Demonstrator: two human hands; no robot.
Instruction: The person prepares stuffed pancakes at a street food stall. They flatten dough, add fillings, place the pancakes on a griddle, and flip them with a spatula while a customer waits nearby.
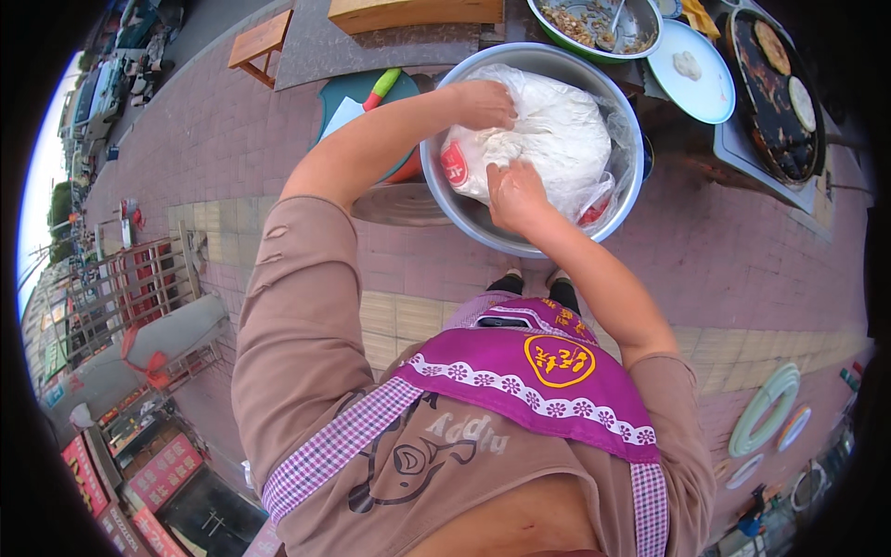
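Observation:
A large metal basin (445, 221) is in front of me. It holds a bulging clear plastic bag (567, 129) with red print, filled with a white mass; whether that is flour or dough I cannot tell. At the bag's far left side, my left hand (486, 106) has its fingers curled into the plastic. My right hand (516, 195) pinches the gathered, crumpled part at the near middle. Loose plastic lies against the basin's right wall.
Left of the basin, a cleaver (369, 97) lies on a teal board (404, 87), near a wooden stool (261, 45). Beyond stand a wooden box (418, 14) and a filling bowl (654, 35). On the right are a plate (703, 94) with a dough lump and a griddle (773, 132) with two flatbreads.

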